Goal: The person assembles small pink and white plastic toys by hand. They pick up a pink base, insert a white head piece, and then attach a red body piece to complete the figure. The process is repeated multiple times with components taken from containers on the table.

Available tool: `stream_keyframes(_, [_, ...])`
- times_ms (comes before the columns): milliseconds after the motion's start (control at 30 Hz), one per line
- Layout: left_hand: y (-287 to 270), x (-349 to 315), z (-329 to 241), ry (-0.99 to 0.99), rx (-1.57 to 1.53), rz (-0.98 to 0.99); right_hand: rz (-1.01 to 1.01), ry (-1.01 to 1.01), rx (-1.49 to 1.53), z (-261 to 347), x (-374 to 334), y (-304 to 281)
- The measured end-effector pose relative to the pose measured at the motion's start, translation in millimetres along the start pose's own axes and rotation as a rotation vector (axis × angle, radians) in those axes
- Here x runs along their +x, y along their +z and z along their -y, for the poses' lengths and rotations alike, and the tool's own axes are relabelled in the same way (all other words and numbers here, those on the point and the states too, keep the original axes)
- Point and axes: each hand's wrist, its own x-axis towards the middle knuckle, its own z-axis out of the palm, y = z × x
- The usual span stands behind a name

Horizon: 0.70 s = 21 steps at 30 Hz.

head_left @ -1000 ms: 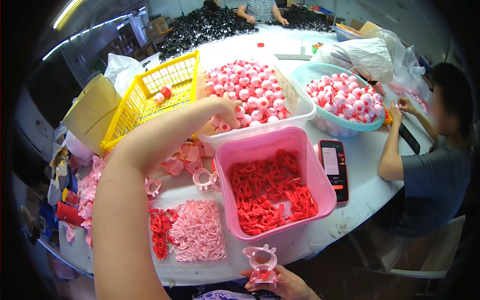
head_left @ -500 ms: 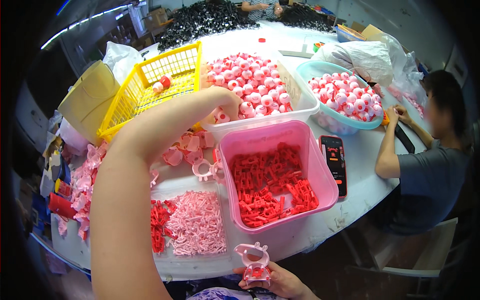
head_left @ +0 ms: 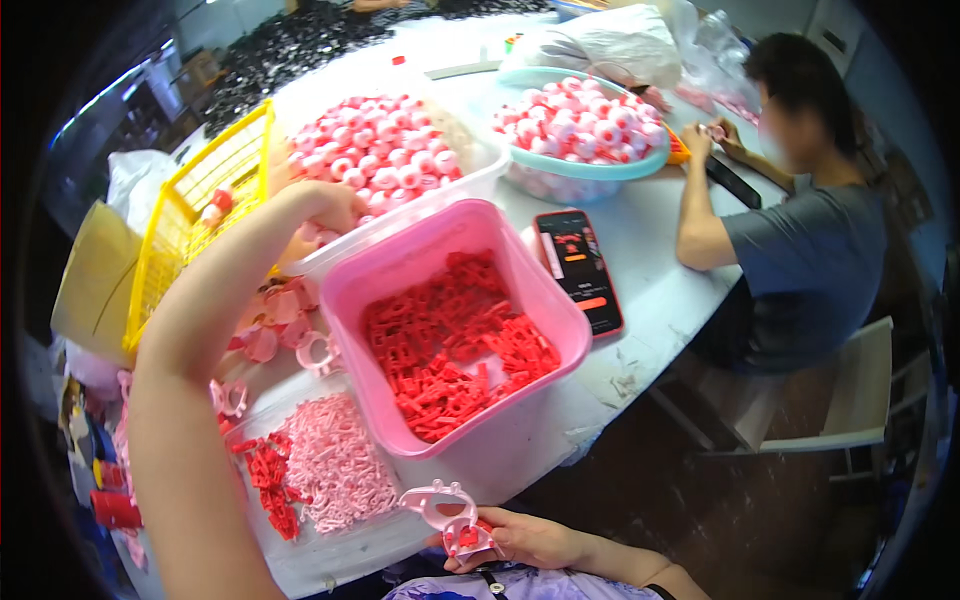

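My left hand [head_left: 335, 205] reaches over the near left edge of a translucent white bin [head_left: 410, 205], among many pink-and-white eyeball-like balls [head_left: 372, 140]; its fingertips are hidden. Close to my body, my right hand [head_left: 530, 538] is closed around a pink plastic toy shell [head_left: 440, 493] with an open ring at its top and red parts inside its lower half. A pink tub [head_left: 555, 345] of small red plastic clips [head_left: 450, 330] stands between my arms. Beside it is a clear tray [head_left: 375, 525] of small pink plastic parts [head_left: 335, 460] and red clips.
A blue basin [head_left: 590, 175] of similar balls stands farther right, and a phone [head_left: 580, 270] lies beside the tub. A yellow basket [head_left: 150, 260] is at the left. Another person [head_left: 790, 230] sits at the right table edge. Pink shells [head_left: 275, 320] lie beneath my left arm.
The view has swung to the right, so the table's things sit farther left in it. My left hand remains at the ball bin; my right hand still holds the pink shell.
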Motion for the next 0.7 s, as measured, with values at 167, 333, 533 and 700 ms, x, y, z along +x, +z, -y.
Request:
stream_keyframes(167, [-5, 0, -14, 0.032, 0.006, -0.159, -0.003, -0.03, 0.029, 4, -7, -2])
stream_keyframes(333, [-10, -4, 11, 0.218, 0.037, -0.54, 0.014, -0.013, 0.019, 5, -3, 1])
stream_keyframes(533, [-33, -35, 14, 0.206, 0.104, -0.761, 0.033, 0.065, 0.021, 1, -4, 5])
stream_keyframes(700, [-17, -152, -46, 0.079, -0.196, -0.667, -0.082, 0.05, 0.063, 8, -12, 1])
